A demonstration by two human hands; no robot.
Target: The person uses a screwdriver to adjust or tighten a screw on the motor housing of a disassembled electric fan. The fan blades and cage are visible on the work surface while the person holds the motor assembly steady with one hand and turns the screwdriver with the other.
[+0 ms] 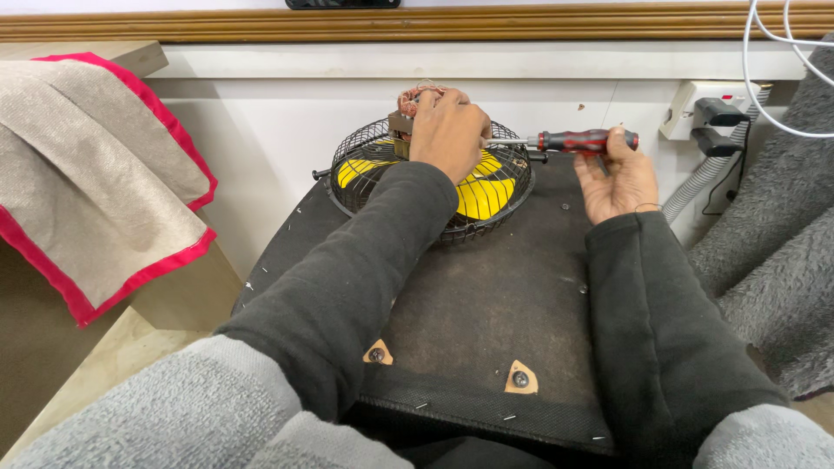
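- the left hand (449, 130) rests on top of a small fan motor (408, 108), fingers curled down over it and gripping it; the hand covers most of the motor, so only a bit of copper winding and a metal corner show at its upper left.
- the motor sits on a black wire fan guard (365, 148) with yellow blades (482, 195) inside; the guard lies flat at the far end of a dark board (486, 313), close to the white wall (261, 130).
- the left forearm hides the near left part of the guard and much of the blades.
- the right hand (618, 178) holds a screwdriver (573, 140) with a red and black handle, fingertips pinched on the handle's end, palm turned up and partly open.
- the screwdriver lies level, its shaft pointing left toward the motor; the tip is hidden behind the left hand, so what it touches cannot be told.
- two small tan triangular pads (520, 378) with screws sit near the board's close edge; tiny specks dot the board, too small to tell.
- a beige cloth with a red border (95, 174) drapes at the left, cut off by the frame.
- a wall socket with black plugs (708, 113) is at the right, beside a grey fuzzy fabric (782, 260) that runs out of view.
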